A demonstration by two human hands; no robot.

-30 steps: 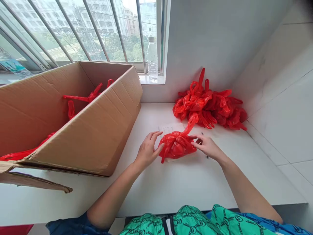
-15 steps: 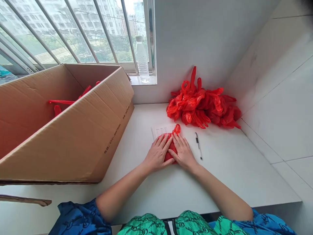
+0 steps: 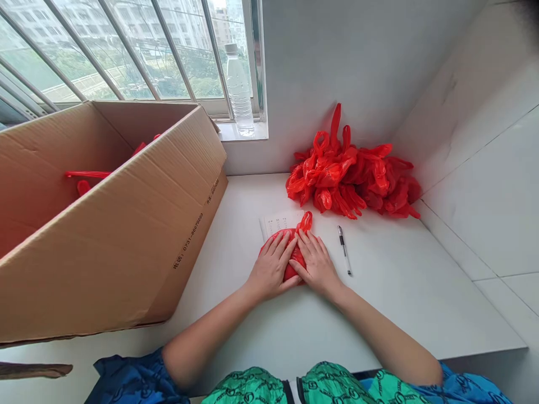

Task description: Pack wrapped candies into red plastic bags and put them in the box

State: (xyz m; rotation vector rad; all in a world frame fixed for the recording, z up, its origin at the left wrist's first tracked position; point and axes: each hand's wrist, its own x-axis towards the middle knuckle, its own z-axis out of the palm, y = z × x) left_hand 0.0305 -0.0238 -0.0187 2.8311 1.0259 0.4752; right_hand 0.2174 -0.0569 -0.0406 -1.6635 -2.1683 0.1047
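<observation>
Bag [image 3: 298, 256] — red, glossy, crinkled, looped handle [image 3: 305, 221] showing | hands [image 3: 272, 266] — spread flat on it

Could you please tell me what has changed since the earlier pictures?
The left hand and right hand have moved inward from the sides of the red bag to lie over its top. The pen, partly hidden at first, is uncovered. The pile of red bags and bottle stayed put.
</observation>
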